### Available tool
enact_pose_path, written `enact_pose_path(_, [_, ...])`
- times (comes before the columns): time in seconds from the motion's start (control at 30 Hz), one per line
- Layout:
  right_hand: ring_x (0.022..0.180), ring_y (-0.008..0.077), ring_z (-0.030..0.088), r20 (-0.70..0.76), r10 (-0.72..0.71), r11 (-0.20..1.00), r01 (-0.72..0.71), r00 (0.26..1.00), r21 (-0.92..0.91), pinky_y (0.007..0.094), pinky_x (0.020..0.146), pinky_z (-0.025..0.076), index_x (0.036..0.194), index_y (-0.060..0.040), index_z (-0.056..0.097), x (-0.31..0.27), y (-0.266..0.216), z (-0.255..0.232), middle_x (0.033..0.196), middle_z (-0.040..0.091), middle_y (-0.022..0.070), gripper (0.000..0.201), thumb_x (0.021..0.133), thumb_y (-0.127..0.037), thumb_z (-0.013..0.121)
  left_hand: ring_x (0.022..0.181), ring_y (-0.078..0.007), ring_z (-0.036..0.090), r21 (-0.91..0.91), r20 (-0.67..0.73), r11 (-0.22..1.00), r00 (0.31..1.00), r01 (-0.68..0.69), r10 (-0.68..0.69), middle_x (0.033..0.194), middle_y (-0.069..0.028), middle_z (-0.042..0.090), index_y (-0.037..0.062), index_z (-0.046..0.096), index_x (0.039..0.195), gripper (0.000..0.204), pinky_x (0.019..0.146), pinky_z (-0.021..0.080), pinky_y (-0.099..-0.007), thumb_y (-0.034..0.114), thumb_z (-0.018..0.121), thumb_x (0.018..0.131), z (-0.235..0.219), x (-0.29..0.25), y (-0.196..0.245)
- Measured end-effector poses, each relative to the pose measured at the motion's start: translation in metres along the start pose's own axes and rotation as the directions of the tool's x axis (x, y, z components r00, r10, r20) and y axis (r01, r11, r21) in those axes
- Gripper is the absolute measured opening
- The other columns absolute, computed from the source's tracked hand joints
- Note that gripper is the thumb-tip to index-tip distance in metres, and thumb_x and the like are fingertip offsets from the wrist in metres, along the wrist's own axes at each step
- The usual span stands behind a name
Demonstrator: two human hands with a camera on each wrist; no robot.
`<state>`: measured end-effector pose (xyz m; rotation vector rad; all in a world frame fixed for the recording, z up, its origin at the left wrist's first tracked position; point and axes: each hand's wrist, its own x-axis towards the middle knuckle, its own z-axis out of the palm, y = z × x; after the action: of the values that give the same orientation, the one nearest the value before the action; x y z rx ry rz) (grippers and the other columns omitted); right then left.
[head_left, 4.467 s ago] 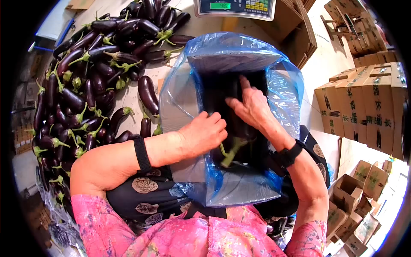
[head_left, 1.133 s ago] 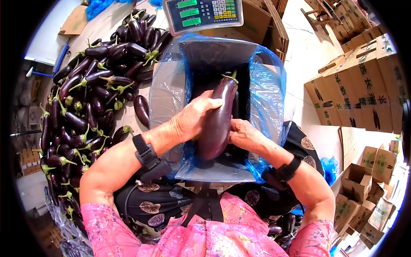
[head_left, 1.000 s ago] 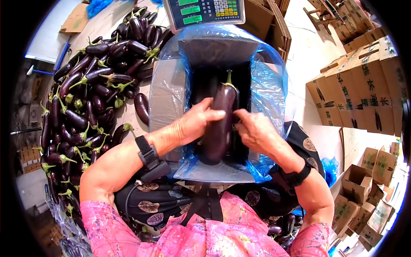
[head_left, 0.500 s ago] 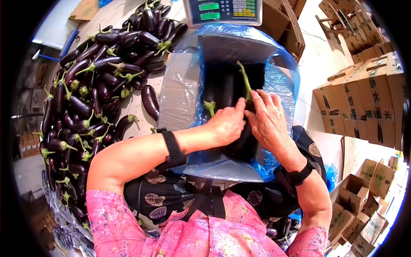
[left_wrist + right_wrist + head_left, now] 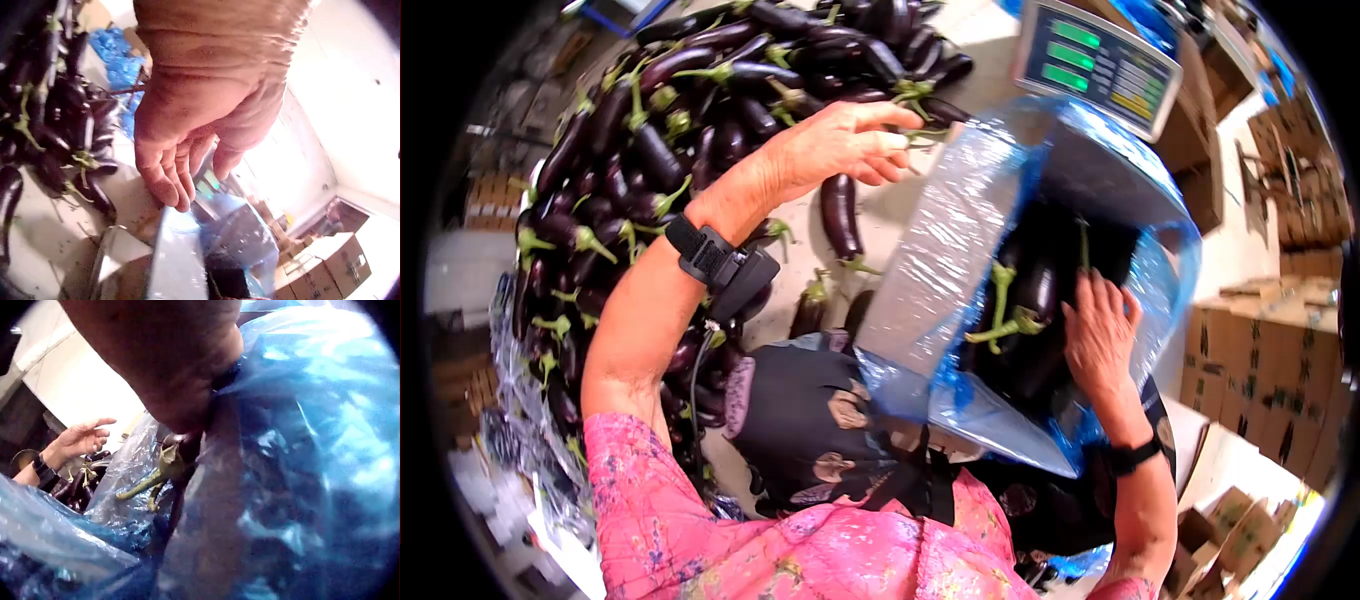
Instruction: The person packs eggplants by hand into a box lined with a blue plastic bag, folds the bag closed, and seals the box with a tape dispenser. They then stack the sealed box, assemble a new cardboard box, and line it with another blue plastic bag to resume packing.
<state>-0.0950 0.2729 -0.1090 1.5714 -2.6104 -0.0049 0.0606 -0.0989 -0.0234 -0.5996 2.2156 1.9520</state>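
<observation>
Eggplant [image 5: 1032, 300] now lies stowed in the blue-lined box [image 5: 960, 230] under my right hand's [image 5: 1100, 330] flat fingers, while my left hand [image 5: 830, 150] has left it, fingers loose and empty, reaching over the eggplant pile [image 5: 650, 140] for another.

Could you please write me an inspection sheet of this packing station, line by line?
Surface: pale table, partly bare between the pile and the box.
Job's things: box lined with a blue plastic bag, holding eggplants in the box with green stems; one loose eggplant lies beside it.
Clutter: large eggplant pile covers the table's left side.
Hands: left hand is empty, fingers loose, above the pile's edge; right hand rests flat on the eggplants inside the box.
Cables: thin cable runs down from the left wrist strap.
Surroundings: weighing scale behind the box; stacked cardboard cartons at right.
</observation>
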Motion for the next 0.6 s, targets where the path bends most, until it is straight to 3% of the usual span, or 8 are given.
enact_pose_path(0.07, [0.136, 0.0313, 0.044, 0.042, 0.026, 0.998, -0.029, 0.999, 0.055, 0.0459, 0.114, 0.026, 0.139, -0.0003, 0.050, -0.003, -0.008, -0.005, 0.146, 0.049, 0.0191, 0.051, 0.093, -0.020, 0.061, 0.094, -0.0160, 0.067, -0.117, -0.190, 0.990, 0.977, 0.080, -0.101, 0.107, -0.0087, 0.068, 0.0029, 0.052, 0.139, 0.050, 0.084, 0.056, -0.0305, 0.028, 0.062, 0.098, -0.034, -0.017, -0.061])
enact_pose_path(0.17, [0.138, 0.0339, 0.042, 0.058, -0.074, 0.990, 0.066, 0.996, 0.122, 0.0462, 0.114, 0.027, 0.144, -0.0002, 0.046, 0.007, -0.020, -0.021, 0.149, 0.045, 0.0200, 0.054, 0.094, -0.017, 0.060, 0.093, -0.0169, 0.067, -0.182, -0.400, 0.944, 0.856, 0.274, -0.326, 0.107, -0.0087, 0.069, 0.0023, 0.054, 0.136, 0.047, 0.081, 0.057, -0.0317, 0.026, 0.062, 0.096, -0.046, -0.045, -0.158])
enact_pose_path(0.2, [0.137, 0.0353, 0.042, 0.138, -0.125, 0.962, 0.086, 0.983, 0.260, 0.0461, 0.114, 0.028, 0.146, -0.0015, 0.044, 0.010, -0.020, -0.022, 0.150, 0.044, 0.0204, 0.057, 0.094, -0.015, 0.059, 0.093, -0.0174, 0.068, -0.218, -0.411, 0.923, 0.828, 0.316, -0.381, 0.107, -0.0090, 0.069, 0.0023, 0.054, 0.136, 0.047, 0.080, 0.057, -0.0324, 0.025, 0.062, 0.095, -0.042, -0.055, -0.191])
enact_pose_path(0.3, [0.138, 0.0366, 0.041, 0.198, -0.191, 0.960, 0.141, 0.961, 0.242, 0.0463, 0.114, 0.028, 0.148, -0.0044, 0.044, 0.011, -0.025, -0.017, 0.151, 0.042, 0.0224, 0.059, 0.092, -0.015, 0.060, 0.091, -0.0189, 0.068, -0.294, -0.437, 0.848, 0.727, 0.441, -0.530, 0.106, -0.0105, 0.068, 0.0021, 0.055, 0.135, 0.049, 0.079, 0.057, -0.0333, 0.025, 0.065, 0.093, -0.013, -0.065, -0.275])
enact_pose_path(0.4, [0.140, 0.0371, 0.040, 0.247, -0.180, 0.964, 0.121, 0.952, 0.236, 0.0468, 0.114, 0.028, 0.147, -0.0043, 0.045, 0.012, -0.023, -0.016, 0.153, 0.041, 0.0232, 0.059, 0.091, -0.014, 0.061, 0.103, -0.0239, 0.066, -0.018, -0.526, 0.885, 0.748, 0.466, -0.405, 0.113, -0.0167, 0.067, -0.0019, 0.052, 0.136, 0.056, 0.084, 0.056, -0.0351, 0.027, 0.068, 0.090, 0.008, -0.047, -0.342])
enact_pose_path(0.5, [0.140, 0.0377, 0.040, 0.251, -0.173, 0.966, 0.114, 0.952, 0.233, 0.0477, 0.114, 0.028, 0.146, -0.0041, 0.046, 0.013, -0.023, -0.017, 0.153, 0.041, 0.0233, 0.059, 0.090, -0.013, 0.062, 0.113, -0.0289, 0.064, -0.018, -0.588, 0.911, 0.732, 0.412, -0.343, 0.122, -0.0225, 0.065, -0.0039, 0.050, 0.137, 0.059, 0.091, 0.054, -0.0372, 0.026, 0.068, 0.090, 0.017, -0.054, -0.344])
enact_pose_path(0.53, [0.139, 0.0380, 0.041, 0.249, -0.173, 0.968, 0.118, 0.953, 0.221, 0.0479, 0.114, 0.028, 0.146, -0.0037, 0.047, 0.013, -0.022, -0.015, 0.152, 0.041, 0.0232, 0.057, 0.092, -0.016, 0.060, 0.119, -0.0341, 0.061, -0.155, -0.559, 0.908, 0.723, 0.389, -0.405, 0.130, -0.0272, 0.061, -0.0037, 0.046, 0.140, 0.071, 0.097, 0.051, -0.0399, 0.033, 0.073, 0.086, 0.017, -0.063, -0.354])
enact_pose_path(0.6, [0.139, 0.0382, 0.041, 0.245, -0.179, 0.972, 0.132, 0.953, 0.196, 0.0478, 0.114, 0.028, 0.146, -0.0045, 0.047, 0.012, -0.021, -0.012, 0.153, 0.041, 0.0227, 0.055, 0.095, -0.021, 0.057, 0.122, -0.0363, 0.058, -0.002, -0.572, 0.882, 0.723, 0.471, -0.388, 0.134, -0.0279, 0.057, -0.0024, 0.044, 0.142, 0.081, 0.100, 0.049, -0.0421, 0.038, 0.078, 0.080, 0.023, -0.094, -0.359])
